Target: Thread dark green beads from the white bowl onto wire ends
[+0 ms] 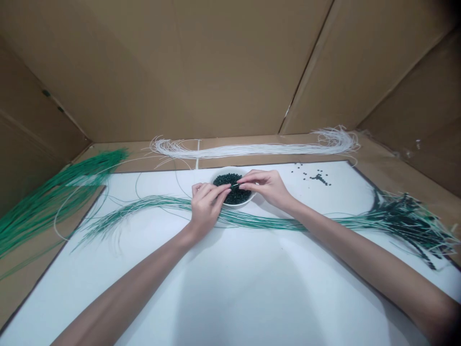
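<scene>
Above a white bowl point(248, 199) of small dark green beads point(230, 179), my two hands meet fingertip to fingertip. My left hand point(206, 204) is closed in a pinch on what looks like a thin strand. Facing it, my right hand point(268, 186) pinches a tiny dark piece, apparently a bead; a pale tip shows between the fingers, and the rest is hidden. A long bundle of green and white strands point(266, 222) passes in front of the bowl, beneath my left hand and right forearm. Dark beads cluster at its right end point(403, 214).
Loose dark beads point(320, 179) lie scattered on the white board point(234, 288), right of the bowl. Behind the board stretches a bundle of white strands point(252, 151). Loose green strands point(54, 202) spread at left. Brown cardboard-like walls point(230, 72) enclose the back and sides.
</scene>
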`<action>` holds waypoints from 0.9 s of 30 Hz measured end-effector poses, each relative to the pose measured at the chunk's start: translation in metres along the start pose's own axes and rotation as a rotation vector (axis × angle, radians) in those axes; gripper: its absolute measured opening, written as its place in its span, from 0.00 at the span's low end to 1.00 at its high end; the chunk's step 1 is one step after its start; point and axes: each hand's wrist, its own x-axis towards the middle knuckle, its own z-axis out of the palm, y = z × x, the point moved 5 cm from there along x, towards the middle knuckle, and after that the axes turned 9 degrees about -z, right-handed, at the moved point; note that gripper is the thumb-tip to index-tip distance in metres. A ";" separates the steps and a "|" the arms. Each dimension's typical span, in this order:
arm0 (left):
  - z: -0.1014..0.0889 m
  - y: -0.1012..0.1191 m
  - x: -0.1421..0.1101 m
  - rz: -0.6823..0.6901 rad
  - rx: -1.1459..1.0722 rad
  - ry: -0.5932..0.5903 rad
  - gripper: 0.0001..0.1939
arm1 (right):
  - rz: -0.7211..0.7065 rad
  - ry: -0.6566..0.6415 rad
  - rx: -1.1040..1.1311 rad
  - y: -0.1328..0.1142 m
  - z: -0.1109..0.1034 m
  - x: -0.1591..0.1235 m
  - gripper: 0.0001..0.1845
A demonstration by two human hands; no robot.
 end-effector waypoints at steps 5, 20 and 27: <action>0.000 0.000 0.000 0.008 0.003 -0.019 0.06 | -0.006 0.001 -0.025 -0.001 0.000 0.000 0.07; 0.000 0.003 -0.001 0.070 0.100 -0.017 0.06 | -0.090 -0.105 -0.162 -0.009 0.004 0.001 0.08; 0.000 0.005 -0.002 0.106 0.103 -0.029 0.05 | -0.096 -0.215 -0.175 -0.009 0.006 0.002 0.10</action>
